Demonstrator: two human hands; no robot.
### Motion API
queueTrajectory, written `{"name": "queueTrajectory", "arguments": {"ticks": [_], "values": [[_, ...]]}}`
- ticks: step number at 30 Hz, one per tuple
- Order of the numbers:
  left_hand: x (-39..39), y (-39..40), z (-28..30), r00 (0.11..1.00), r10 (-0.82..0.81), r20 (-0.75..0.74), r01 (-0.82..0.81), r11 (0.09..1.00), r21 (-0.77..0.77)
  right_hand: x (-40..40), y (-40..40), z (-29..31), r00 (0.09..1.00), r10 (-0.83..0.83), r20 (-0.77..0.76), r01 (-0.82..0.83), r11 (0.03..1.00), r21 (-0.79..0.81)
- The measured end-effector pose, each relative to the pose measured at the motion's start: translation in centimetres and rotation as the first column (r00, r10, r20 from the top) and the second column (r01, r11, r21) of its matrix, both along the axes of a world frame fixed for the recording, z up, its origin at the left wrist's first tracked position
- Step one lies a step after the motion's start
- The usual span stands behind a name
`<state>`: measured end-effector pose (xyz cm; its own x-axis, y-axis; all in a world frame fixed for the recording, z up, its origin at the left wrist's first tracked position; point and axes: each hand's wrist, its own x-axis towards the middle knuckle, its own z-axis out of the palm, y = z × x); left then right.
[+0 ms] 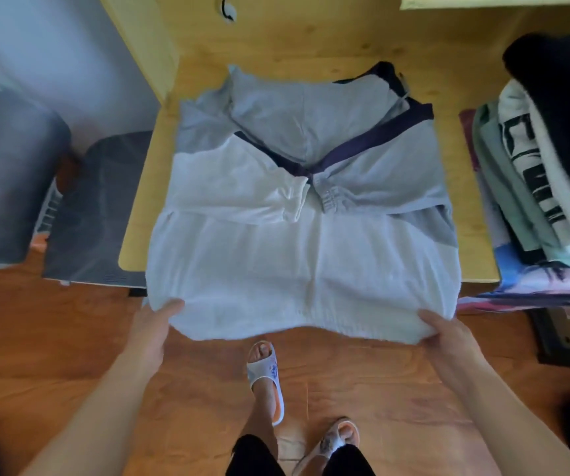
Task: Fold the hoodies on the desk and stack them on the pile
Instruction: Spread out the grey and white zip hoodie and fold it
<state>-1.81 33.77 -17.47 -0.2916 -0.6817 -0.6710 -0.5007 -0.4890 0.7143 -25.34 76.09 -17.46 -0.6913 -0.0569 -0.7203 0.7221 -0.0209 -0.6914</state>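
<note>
- At the desk (pixel 146 214) edge, my left hand (pixel 151 333) and right hand (pixel 448 338) each pinch the hoodie (pixel 276 262) hem, sleeves already crossed.
- Next, I judge: lift hem toward hood, corners level; then pile (pixel 534 173).

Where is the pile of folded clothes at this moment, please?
In the head view, the pile sits at the right end of the desk, just right of the hoodie both hands hold.
</note>
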Motion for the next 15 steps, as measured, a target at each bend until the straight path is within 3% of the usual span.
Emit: {"name": "queueTrajectory", "arguments": {"ticks": [4, 8, 10, 12, 15], "values": [[1.6, 2.0, 5.8, 0.997, -0.023, -0.075, 0.026, 0.999, 0.04, 1.3, 0.5, 3.7, 0.995, 0.097, -0.03, -0.094, 0.991, 0.092], [-0.1, 3.5, 10.9, 0.972, -0.021, -0.233, 0.055, 0.988, 0.144, 2.2, -1.3, 8.2, 0.986, 0.166, 0.034, -0.163, 0.984, -0.076], [-2.9, 3.7, 13.3, 0.945, -0.056, -0.321, 0.099, 0.988, 0.121, 1.9, -3.3, 10.0, 0.98, 0.197, 0.006, -0.195, 0.974, -0.112], [-6.7, 3.0, 14.5, 0.932, -0.146, -0.331, 0.175, 0.983, 0.06, 0.5, -6.0, 10.9, 0.981, 0.19, -0.041, -0.192, 0.981, -0.036], [-13.2, 1.5, 12.9, 0.935, -0.297, -0.191, 0.301, 0.954, -0.01, -2.7, -10.7, 10.8, 0.987, 0.151, -0.062, -0.145, 0.985, 0.092]]}}
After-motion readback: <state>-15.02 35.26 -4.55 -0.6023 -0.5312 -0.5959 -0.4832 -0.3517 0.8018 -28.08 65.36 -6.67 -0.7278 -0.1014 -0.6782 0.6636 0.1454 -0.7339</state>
